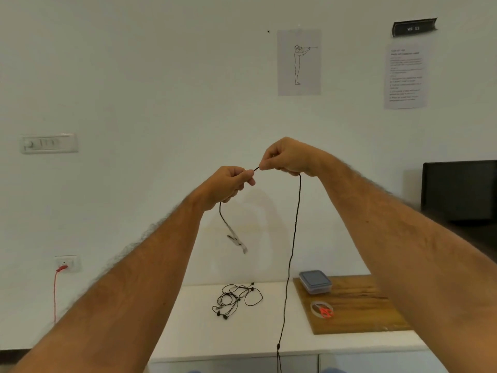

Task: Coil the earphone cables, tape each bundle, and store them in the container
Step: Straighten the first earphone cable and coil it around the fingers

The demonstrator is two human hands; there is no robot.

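Observation:
Both arms are raised in front of the wall. My left hand (pixel 231 184) and my right hand (pixel 287 157) pinch one black earphone cable (pixel 294 232) close together. From the left fist a short end hangs down with a plug (pixel 238 242) at its tip. From the right hand the long part drops straight past the table's front edge. A second earphone cable (pixel 236 298) lies in a loose tangle on the white table (pixel 201 337). A small lidded plastic container (pixel 315 281), a clear tape roll (pixel 317 305) and red scissors (pixel 326 312) rest on a wooden board (pixel 357 305).
A black monitor (pixel 460 189) stands at the right. On the wall hang two printed sheets (pixel 299 61), a switch panel (pixel 49 143) and a socket with a red cord (pixel 55 289) plugged in.

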